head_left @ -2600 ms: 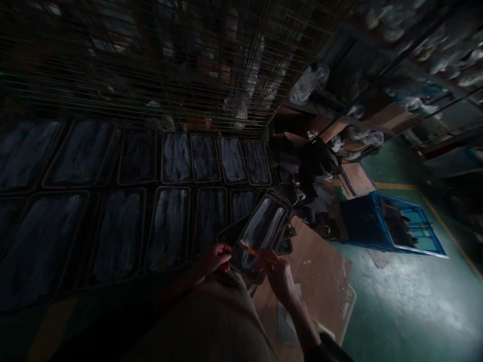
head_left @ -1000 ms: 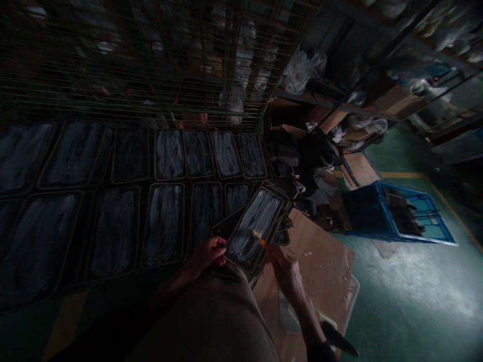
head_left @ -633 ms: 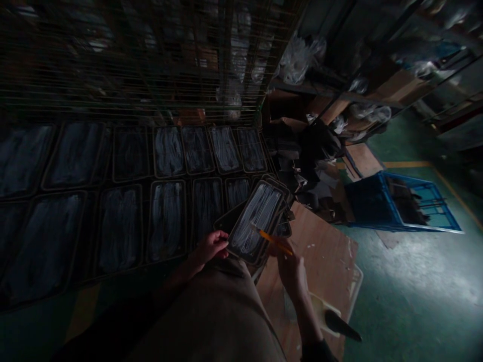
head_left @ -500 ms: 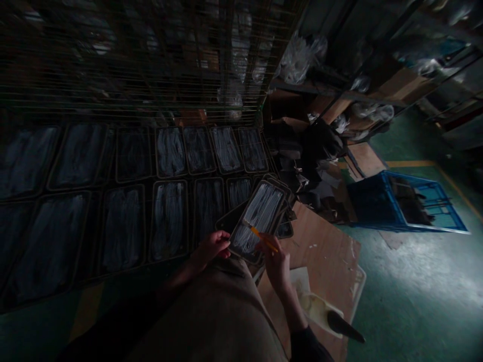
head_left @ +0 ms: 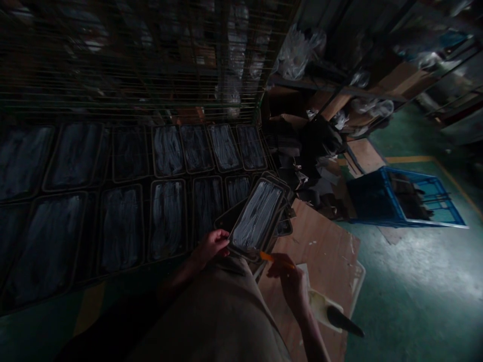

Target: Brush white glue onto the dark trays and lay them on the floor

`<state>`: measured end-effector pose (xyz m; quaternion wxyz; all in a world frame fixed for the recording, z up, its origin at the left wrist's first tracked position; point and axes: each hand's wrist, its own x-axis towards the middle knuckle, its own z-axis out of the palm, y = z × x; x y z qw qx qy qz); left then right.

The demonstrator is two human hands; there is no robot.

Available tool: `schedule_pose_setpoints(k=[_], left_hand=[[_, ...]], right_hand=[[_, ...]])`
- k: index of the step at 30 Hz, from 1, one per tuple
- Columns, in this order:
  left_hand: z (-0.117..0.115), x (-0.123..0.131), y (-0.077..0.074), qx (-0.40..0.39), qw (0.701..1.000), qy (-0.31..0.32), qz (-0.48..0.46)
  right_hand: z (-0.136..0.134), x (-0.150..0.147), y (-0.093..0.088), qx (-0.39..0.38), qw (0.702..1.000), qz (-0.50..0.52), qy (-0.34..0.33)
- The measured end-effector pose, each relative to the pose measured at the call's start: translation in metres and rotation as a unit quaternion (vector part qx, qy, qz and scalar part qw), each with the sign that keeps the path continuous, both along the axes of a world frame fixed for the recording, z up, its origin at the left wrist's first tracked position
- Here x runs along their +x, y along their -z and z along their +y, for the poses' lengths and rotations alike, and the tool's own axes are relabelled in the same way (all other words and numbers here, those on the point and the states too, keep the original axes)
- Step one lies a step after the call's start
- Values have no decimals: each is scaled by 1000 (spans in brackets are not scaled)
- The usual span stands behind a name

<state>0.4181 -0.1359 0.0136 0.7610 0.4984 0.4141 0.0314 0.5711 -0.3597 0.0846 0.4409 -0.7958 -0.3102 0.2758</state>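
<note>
My left hand point(head_left: 210, 246) is closed on the near corner of a dark rectangular panel point(head_left: 257, 215) streaked with white paste, which tops a small stack of similar panels. In my right hand point(head_left: 290, 279) is pinched an orange-handled brush point(head_left: 268, 257), its tip just off the panel's near edge. Both hands hover above my lap, which is covered in brown cloth point(head_left: 211, 322).
Rows of coated panels point(head_left: 166, 216) lie on the floor to the left, in front of a wire rack point(head_left: 151, 60). A plywood board point(head_left: 320, 256) with a white scoop-like container point(head_left: 324, 307) lies at right. A blue crate point(head_left: 403, 203) and cluttered shelves stand beyond.
The brush was stroking over the panel's face; now my right hand has drawn it back off the near edge. My left hand keeps its grip.
</note>
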Motion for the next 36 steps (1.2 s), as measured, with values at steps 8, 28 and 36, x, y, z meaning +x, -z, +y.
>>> schedule_pose_setpoints(k=[8, 28, 36], left_hand=[[1, 1, -2, 19, 1000, 13, 4], [4, 5, 8, -61, 993, 64, -74], [9, 13, -9, -85, 991, 37, -102]], right_hand=[[7, 11, 1, 5, 995, -84, 54], [56, 54, -10, 59, 988, -130, 51], [100, 112, 9, 55, 971, -220, 70]])
